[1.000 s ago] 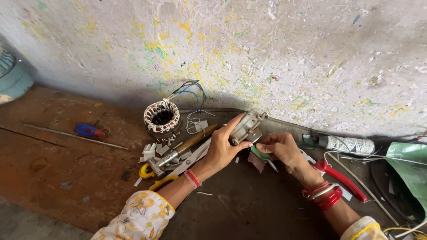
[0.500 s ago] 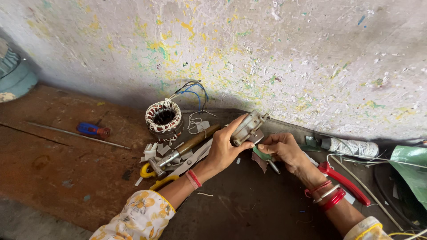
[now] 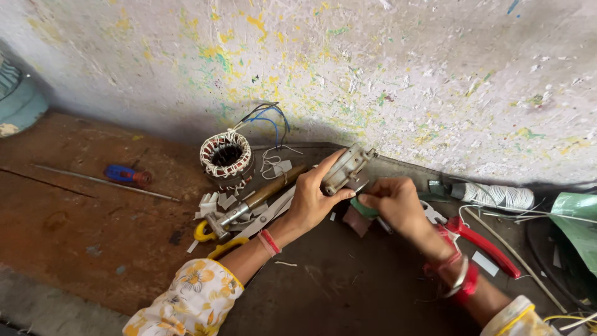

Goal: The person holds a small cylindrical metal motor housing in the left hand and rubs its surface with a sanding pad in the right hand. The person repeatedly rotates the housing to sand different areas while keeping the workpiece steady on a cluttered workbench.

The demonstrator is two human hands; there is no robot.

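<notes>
My left hand (image 3: 313, 198) grips a grey metal motor part (image 3: 344, 167) and holds it tilted up against the base of the wall. My right hand (image 3: 394, 203) sits just right of it, fingers pinched on a small green-handled tool (image 3: 365, 210) whose tip is at the part's underside. A wound stator coil (image 3: 225, 155) with blue and black wires stands left of my left hand. A hammer (image 3: 252, 201) and yellow-handled scissors (image 3: 214, 236) lie under my left forearm.
A dark mat (image 3: 348, 280) covers the bench under my hands. Red-handled pliers (image 3: 480, 244) lie at the right, with a white thread spool (image 3: 494, 195) and green bag (image 3: 575, 221) beyond. A blue-handled screwdriver (image 3: 124, 175) rests on the brown surface at left. A paint-spattered wall (image 3: 373, 74) rises behind.
Both hands stay on the motor part and tool with only slight shifts. The view has drifted a little.
</notes>
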